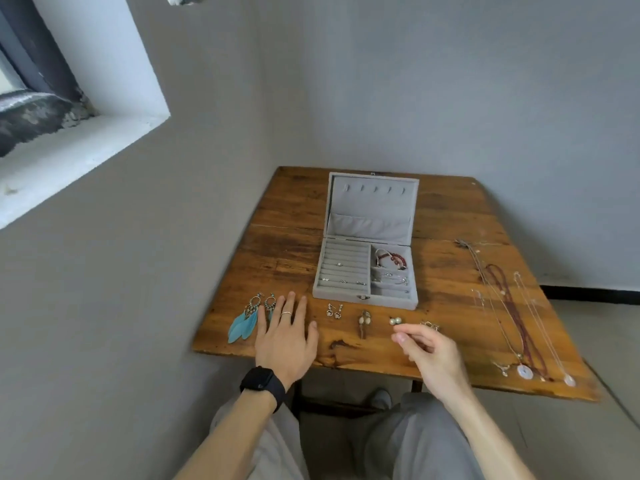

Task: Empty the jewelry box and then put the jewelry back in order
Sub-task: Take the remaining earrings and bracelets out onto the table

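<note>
Tabletop (284, 237) of worn wood in grey corner, window (34, 81) at left | open jewelry box (332, 293) on it | our left hand (284, 337) flat, fingers straight | our right hand (429, 348) curled, grip unclear

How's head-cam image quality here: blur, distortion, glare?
Head view: wide-angle warps the window; soft, even daylight, no glare on the table, faint shadows; box reasonably sharp; left hand and right hand slightly motion-blurred; rings too small to resolve.
</note>
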`<state>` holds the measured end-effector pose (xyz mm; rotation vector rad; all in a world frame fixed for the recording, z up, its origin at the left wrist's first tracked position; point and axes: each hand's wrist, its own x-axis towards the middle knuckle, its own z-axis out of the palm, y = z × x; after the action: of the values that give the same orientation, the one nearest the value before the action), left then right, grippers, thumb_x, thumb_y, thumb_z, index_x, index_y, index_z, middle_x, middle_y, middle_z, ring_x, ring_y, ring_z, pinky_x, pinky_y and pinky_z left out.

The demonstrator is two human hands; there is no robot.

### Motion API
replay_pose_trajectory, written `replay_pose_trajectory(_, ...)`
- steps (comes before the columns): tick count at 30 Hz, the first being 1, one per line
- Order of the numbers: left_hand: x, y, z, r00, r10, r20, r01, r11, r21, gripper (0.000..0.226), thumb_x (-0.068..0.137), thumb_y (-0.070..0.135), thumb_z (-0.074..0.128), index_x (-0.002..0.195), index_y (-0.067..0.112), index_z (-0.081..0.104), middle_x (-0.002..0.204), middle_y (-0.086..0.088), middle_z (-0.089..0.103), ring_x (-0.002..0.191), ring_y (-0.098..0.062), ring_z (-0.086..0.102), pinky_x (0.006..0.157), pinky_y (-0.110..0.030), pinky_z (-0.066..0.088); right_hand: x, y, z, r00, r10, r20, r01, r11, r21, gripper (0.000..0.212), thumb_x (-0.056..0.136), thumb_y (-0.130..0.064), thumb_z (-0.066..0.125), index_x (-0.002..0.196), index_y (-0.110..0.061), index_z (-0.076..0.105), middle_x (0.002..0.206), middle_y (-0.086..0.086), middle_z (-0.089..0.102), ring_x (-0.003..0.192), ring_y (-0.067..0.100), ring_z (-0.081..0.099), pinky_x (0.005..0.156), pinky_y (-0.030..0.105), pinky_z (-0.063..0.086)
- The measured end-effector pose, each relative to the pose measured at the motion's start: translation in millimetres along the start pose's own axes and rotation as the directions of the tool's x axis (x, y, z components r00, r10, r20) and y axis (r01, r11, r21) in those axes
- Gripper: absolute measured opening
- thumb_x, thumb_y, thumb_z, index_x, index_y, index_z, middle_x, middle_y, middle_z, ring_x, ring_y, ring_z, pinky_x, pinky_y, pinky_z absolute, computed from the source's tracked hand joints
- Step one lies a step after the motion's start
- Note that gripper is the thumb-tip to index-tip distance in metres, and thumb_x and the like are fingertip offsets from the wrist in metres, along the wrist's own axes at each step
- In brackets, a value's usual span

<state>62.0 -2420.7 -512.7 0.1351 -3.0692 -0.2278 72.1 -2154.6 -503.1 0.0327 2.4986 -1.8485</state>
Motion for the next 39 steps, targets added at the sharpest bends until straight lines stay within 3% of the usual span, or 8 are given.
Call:
replay_pose_trajectory(2, 4, 3, -11, 0.999, -0.001, -0.038, 0.001, 1.000, 0.005, 0.053, 0.101, 0.046, 0.031, 0.149, 0.026, 0.041, 0.159, 0.000, 0.035, 0.149, -0.019, 0.026, 0.122, -0.051, -0.001, 2, 2, 0, 1.000, 0.003, -0.012, -0.003, 1.000, 0.022, 0.017, 0.093, -0.020, 0.069, 0.101, -0.034, 0.076, 0.097, -0.017, 0.076, 0.100, -0.001, 0.068, 0.093, 0.040, 0.057)
replay_pose_trajectory(5, 20, 15, -32, 0.980, 0.000, -0.197, -0.013, 0.998, -0.063, 0.037, 0.093, 0.032, 0.052, 0.128, 0.023, 0.060, 0.137, -0.002, 0.058, 0.131, -0.023, 0.049, 0.119, -0.051, 0.022, 4, 8, 1, 1.000, -0.010, -0.017, 0.011, 0.999, 0.032, 0.016, 0.092, -0.022, 0.070, 0.100, -0.035, 0.076, 0.099, -0.017, 0.076, 0.101, 0.003, 0.068, 0.091, 0.040, 0.058)
replay_pose_trajectory(8, 52, 33, -52, 0.950, 0.108, -0.292, -0.126, 0.991, -0.043, 0.036, 0.089, 0.023, 0.061, 0.125, 0.020, 0.063, 0.123, -0.005, 0.066, 0.114, -0.028, 0.059, 0.099, -0.045, 0.044, 6, 12, 2, 0.999, -0.032, -0.011, 0.033, 0.999, 0.036, 0.015, 0.091, -0.024, 0.071, 0.099, -0.035, 0.077, 0.099, -0.017, 0.076, 0.101, 0.003, 0.068, 0.089, 0.036, 0.058)
replay_pose_trajectory(14, 122, 55, -65, 0.973, 0.230, -0.024, -0.225, 0.967, 0.118, 0.033, 0.101, 0.031, 0.051, 0.130, 0.026, 0.065, 0.125, -0.005, 0.065, 0.120, -0.027, 0.052, 0.095, -0.041, 0.045, 5, 15, 3, 0.997, -0.078, -0.024, 0.077, 0.996, -0.041, 0.016, 0.091, -0.029, 0.073, 0.094, -0.044, 0.074, 0.099, -0.029, 0.072, 0.097, -0.006, 0.066, 0.081, 0.005, 0.045)
replay_pose_trajectory(19, 138, 60, -56, 0.969, 0.246, 0.029, -0.245, 0.938, 0.245, 0.025, 0.102, 0.036, 0.052, 0.111, 0.030, 0.074, 0.113, -0.002, 0.069, 0.112, -0.025, 0.054, 0.088, -0.039, 0.044, 5, 15, 3, 0.996, -0.086, -0.029, 0.085, 0.995, -0.059, 0.015, 0.092, -0.031, 0.072, 0.096, -0.045, 0.073, 0.099, -0.033, 0.070, 0.097, -0.009, 0.064, 0.079, 0.003, 0.045)
replay_pose_trajectory(29, 137, 62, -52, 0.971, 0.237, -0.021, -0.227, 0.949, 0.218, 0.019, 0.099, 0.034, 0.058, 0.105, 0.029, 0.075, 0.108, 0.000, 0.071, 0.108, -0.024, 0.057, 0.089, -0.039, 0.041, 4, 14, 3, 0.995, -0.102, -0.020, 0.100, 0.991, -0.089, 0.017, 0.092, -0.029, 0.072, 0.096, -0.045, 0.073, 0.096, -0.035, 0.069, 0.095, -0.009, 0.064, 0.077, 0.004, 0.047)
replay_pose_trajectory(36, 141, 60, -62, 0.976, 0.218, 0.009, -0.216, 0.963, 0.159, 0.015, 0.097, 0.035, 0.062, 0.099, 0.028, 0.075, 0.102, 0.003, 0.073, 0.106, -0.022, 0.060, 0.093, -0.040, 0.041, 4, 13, 4, 0.995, -0.095, -0.023, 0.091, 0.988, -0.125, 0.016, 0.092, -0.031, 0.071, 0.096, -0.046, 0.071, 0.095, -0.036, 0.068, 0.095, -0.012, 0.063, 0.077, 0.002, 0.046)
replay_pose_trajectory(39, 136, 52, -75, 0.986, 0.166, -0.018, -0.166, 0.986, -0.007, 0.012, 0.095, 0.036, 0.064, 0.095, 0.029, 0.074, 0.095, 0.005, 0.073, 0.098, -0.019, 0.065, 0.093, -0.042, 0.048, 5, 11, 4, 0.997, -0.080, -0.023, 0.076, 0.986, -0.151, 0.016, 0.092, -0.032, 0.070, 0.093, -0.048, 0.071, 0.096, -0.038, 0.067, 0.095, -0.012, 0.063, 0.075, 0.002, 0.046)
